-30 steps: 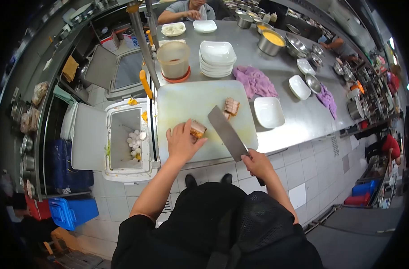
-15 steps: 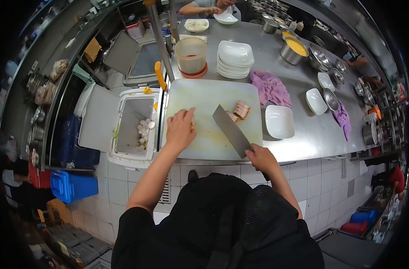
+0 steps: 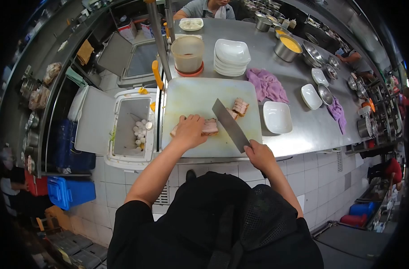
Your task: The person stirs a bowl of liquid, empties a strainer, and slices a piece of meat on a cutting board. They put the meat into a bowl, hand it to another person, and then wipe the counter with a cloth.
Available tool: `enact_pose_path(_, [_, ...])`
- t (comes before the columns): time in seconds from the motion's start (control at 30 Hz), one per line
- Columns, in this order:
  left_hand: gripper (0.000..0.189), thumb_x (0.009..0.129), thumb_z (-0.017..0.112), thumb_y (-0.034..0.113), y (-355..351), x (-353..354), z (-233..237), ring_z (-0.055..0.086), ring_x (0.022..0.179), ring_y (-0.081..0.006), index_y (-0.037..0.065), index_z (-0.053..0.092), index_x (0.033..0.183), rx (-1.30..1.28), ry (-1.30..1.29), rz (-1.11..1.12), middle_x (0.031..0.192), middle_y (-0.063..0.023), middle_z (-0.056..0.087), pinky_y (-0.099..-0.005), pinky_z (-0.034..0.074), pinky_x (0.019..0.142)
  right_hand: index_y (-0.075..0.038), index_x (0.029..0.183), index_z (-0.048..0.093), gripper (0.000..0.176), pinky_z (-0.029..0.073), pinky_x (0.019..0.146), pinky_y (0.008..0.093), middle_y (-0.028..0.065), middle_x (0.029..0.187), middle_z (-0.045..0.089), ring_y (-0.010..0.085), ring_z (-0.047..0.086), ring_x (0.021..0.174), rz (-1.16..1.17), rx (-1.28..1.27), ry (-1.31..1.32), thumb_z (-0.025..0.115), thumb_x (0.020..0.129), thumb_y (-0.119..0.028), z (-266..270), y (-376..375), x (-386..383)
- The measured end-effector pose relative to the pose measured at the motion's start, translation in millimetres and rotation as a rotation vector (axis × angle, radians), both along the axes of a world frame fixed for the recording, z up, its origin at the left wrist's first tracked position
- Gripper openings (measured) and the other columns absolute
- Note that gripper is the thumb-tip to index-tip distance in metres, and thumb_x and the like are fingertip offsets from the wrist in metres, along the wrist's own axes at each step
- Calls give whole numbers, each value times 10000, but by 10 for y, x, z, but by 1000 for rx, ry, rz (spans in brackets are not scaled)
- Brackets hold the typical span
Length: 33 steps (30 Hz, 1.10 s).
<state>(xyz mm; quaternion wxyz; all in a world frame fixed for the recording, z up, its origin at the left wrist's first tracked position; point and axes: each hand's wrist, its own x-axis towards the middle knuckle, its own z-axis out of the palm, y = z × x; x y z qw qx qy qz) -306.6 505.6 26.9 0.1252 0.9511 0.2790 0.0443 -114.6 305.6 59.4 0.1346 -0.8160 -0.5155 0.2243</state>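
Note:
My left hand (image 3: 190, 131) is curled over a slab of roast pork belly (image 3: 209, 127) and holds it on the white cutting board (image 3: 186, 96). One end of the slab shows to the right of my fingers; part is hidden under the hand. My right hand (image 3: 260, 154) grips the handle of a cleaver (image 3: 231, 125). Its broad blade points up and to the left over the board, a little right of the slab. Beyond the blade lie cut slices of pork belly (image 3: 240, 106), partly covered by it.
Right of the board are a square white bowl (image 3: 277, 117) and a purple cloth (image 3: 266, 85). Behind it stand stacked white dishes (image 3: 231, 56) and a plastic tub (image 3: 187, 54). An open white bin (image 3: 131, 112) adjoins the left edge. A person (image 3: 205, 10) is across the table.
My left hand has moved right and slightly down, and a slab of pork belly now shows under it. The cleaver stays in my right hand, nearly unmoved. The person opposite has lowered a white dish from view.

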Motion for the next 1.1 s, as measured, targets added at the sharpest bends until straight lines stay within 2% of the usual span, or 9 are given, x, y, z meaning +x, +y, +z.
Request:
enact_pose_path(0.07, [575, 647, 749, 415, -67, 17, 14, 502, 1029, -243, 53, 559, 1051, -8, -20, 7, 1014, -90, 555, -403, 334, 856, -2, 882, 539, 293, 448, 697, 529, 257, 743, 609, 449, 586, 730, -15, 99, -4, 475, 881, -288, 59, 48, -83])
enact_pose_path(0.2, [550, 641, 742, 439, -130, 37, 18, 507, 972, -245, 41, 572, 983, 18, -58, 27, 951, -93, 555, -402, 336, 837, -9, 876, 532, 272, 451, 680, 526, 250, 719, 607, 441, 589, 702, 44, 58, -45, 466, 892, -273, 240, 176, -227])
enact_pose_path(0.37, [541, 643, 736, 444, -101, 46, -12, 507, 964, -250, 37, 582, 965, -5, -97, 23, 935, -96, 556, -399, 339, 835, -15, 849, 522, 235, 459, 654, 515, 220, 689, 613, 414, 601, 671, 199, -66, -148, 460, 903, -235, 446, 192, -308])
enact_pose_path(0.5, [527, 638, 739, 424, -89, 47, -45, 509, 967, -254, 35, 587, 960, -27, -125, 26, 932, -97, 561, -395, 344, 830, -7, 834, 512, 232, 462, 647, 507, 213, 686, 613, 406, 603, 661, 221, -105, -123, 457, 909, -219, 607, 222, -398])
enact_pose_path(0.67, [497, 630, 741, 385, -86, 59, -91, 512, 958, -251, 36, 588, 949, -21, -174, 33, 934, -96, 564, -398, 344, 819, 5, 843, 499, 243, 474, 634, 493, 218, 673, 608, 398, 607, 645, 273, -79, -107, 449, 917, -220, 449, 377, -459])
enact_pose_path(0.8, [476, 639, 733, 370, -85, 60, -141, 513, 951, -249, 35, 587, 944, -1, -205, 19, 944, -93, 569, -397, 347, 820, 6, 846, 501, 251, 479, 632, 488, 222, 666, 605, 395, 609, 648, 178, -18, -91, 452, 916, -230, -118, 700, -500])
enact_pose_path(0.87, [481, 639, 736, 371, -93, 49, -122, 515, 951, -246, 36, 584, 950, -3, -198, 24, 944, -91, 569, -398, 348, 814, 8, 897, 501, 272, 447, 665, 525, 255, 687, 594, 434, 591, 690, 144, 6, -58, 457, 921, -259, -159, 724, -501])
enact_pose_path(1.1, [463, 670, 745, 347, -84, -100, -87, 524, 955, -255, 65, 573, 994, -56, -262, 5, 946, -87, 567, -393, 358, 818, -6, 888, 521, 255, 462, 660, 509, 236, 684, 608, 424, 601, 681, 94, 101, -53, 459, 914, -252, 75, 627, -405])
